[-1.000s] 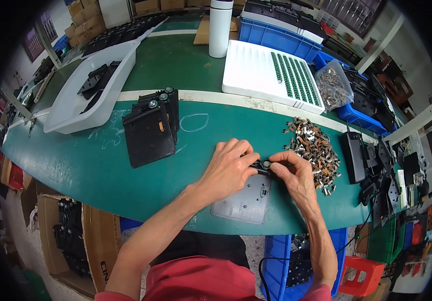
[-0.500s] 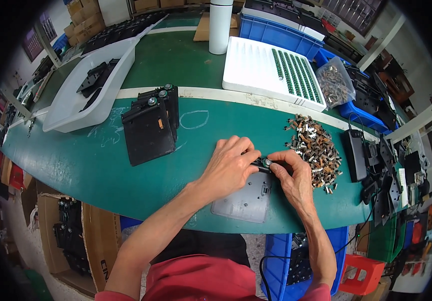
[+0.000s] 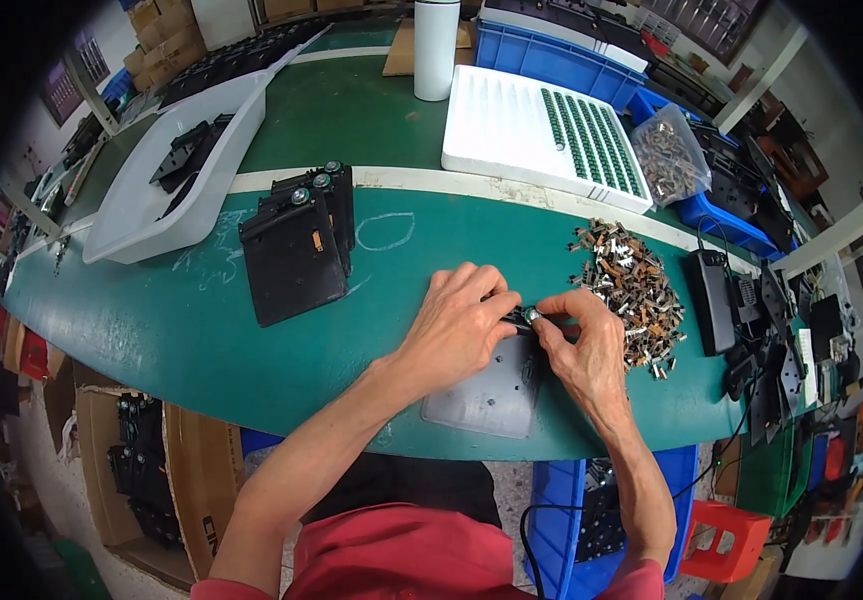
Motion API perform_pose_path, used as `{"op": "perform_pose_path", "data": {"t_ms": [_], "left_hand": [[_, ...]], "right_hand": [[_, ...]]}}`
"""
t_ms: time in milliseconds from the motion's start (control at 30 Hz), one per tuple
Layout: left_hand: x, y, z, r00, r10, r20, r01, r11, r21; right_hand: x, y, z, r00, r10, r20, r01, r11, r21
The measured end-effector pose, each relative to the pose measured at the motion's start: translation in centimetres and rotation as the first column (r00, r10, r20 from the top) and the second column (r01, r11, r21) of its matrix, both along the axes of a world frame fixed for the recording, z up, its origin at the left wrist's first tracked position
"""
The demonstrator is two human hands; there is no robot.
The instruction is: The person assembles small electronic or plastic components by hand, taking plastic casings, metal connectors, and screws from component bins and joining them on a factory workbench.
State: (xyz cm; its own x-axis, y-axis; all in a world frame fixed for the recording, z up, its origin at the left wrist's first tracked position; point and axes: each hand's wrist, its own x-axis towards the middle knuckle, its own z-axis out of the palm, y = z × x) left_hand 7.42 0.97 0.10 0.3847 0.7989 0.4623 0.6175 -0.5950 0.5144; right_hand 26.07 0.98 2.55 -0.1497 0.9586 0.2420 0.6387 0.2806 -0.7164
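A flat dark-grey plate [image 3: 481, 402] lies before me near the table's front edge, with small dark fittings on its surface. At its far end is a black edge strip bearing a small round silver part [image 3: 532, 314]. My left hand [image 3: 459, 322] is closed, thumb and fingers pinching that far edge from the left. From the right, my right hand [image 3: 583, 338] pinches at the round part with thumb and forefinger. The fingers partly hide the far edge. Beside my right hand spreads a heap of small metal and brown clips [image 3: 636, 290].
Similar black plates [image 3: 296, 265] are stacked at left, near a white tub [image 3: 166, 235]. Behind stand a white bottle [image 3: 435, 55] and a white foam tray [image 3: 496, 125] with rows of green parts. A black power adapter [image 3: 713, 300] lies at right. Blue crates and a carton sit below.
Both hands stay at the plate's far edge, with only small shifts of the fingers. The right fingertips still meet at the round part. The whole view has shifted slightly.
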Motion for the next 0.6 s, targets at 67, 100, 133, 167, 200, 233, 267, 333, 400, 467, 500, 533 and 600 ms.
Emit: {"op": "perform_pose_path", "data": {"t_ms": [67,100,133,167,200,233,267,333,400,467,500,533,600], "left_hand": [[0.0,0.0,-0.1,1.000,0.000,0.002,0.000,1.000,0.006],[0.1,0.0,0.0,1.000,0.002,0.005,-0.002,1.000,0.001],[0.1,0.0,0.0,1.000,0.004,0.008,-0.004,1.000,-0.005],[0.1,0.0,0.0,1.000,0.003,0.007,-0.003,1.000,-0.004],[0.1,0.0,0.0,1.000,0.001,0.007,-0.001,1.000,-0.002],[0.1,0.1,0.0,1.000,-0.001,0.006,0.001,1.000,0.001],[0.0,0.0,0.0,1.000,-0.001,0.006,0.001,1.000,0.001],[0.0,0.0,0.0,1.000,-0.003,0.004,0.003,1.000,-0.005],[0.0,0.0,0.1,1.000,-0.003,0.006,0.003,1.000,-0.006],[0.1,0.0,0.1,1.000,-0.003,0.009,0.003,1.000,-0.008],[0.1,0.0,0.1,1.000,-0.002,0.009,0.002,1.000,-0.007],[0.0,0.0,0.1,1.000,-0.002,0.011,0.002,1.000,-0.005],[0.1,0.0,0.0,1.000,-0.003,0.011,0.003,1.000,-0.008]], "right_hand": [[0.1,0.4,0.0,0.998,0.014,0.068,-0.015,1.000,0.026],[0.1,0.5,0.3,0.998,0.011,0.069,-0.013,1.000,0.026],[0.2,0.6,0.8,0.999,0.014,0.049,-0.011,0.999,-0.051],[0.2,0.5,1.1,1.000,0.015,0.027,-0.012,0.992,-0.127],[0.3,0.5,1.1,1.000,0.014,0.027,-0.010,0.992,-0.126],[0.6,0.5,1.1,1.000,0.025,0.001,-0.025,0.992,-0.126],[0.7,0.4,1.0,0.999,0.038,-0.025,-0.041,0.991,-0.126],[0.9,-0.2,1.4,0.998,0.005,-0.069,-0.015,0.990,-0.143],[1.4,-0.9,1.7,0.994,-0.032,-0.109,0.014,0.987,-0.160],[2.2,-1.6,1.9,0.985,-0.093,-0.145,0.080,0.992,-0.093],[2.6,-1.9,2.2,0.987,-0.099,-0.125,0.089,0.992,-0.087],[2.9,-2.3,2.3,0.987,-0.100,-0.122,0.090,0.992,-0.086],[3.8,-3.1,2.4,0.990,-0.117,-0.078,0.113,0.992,-0.057]]}}
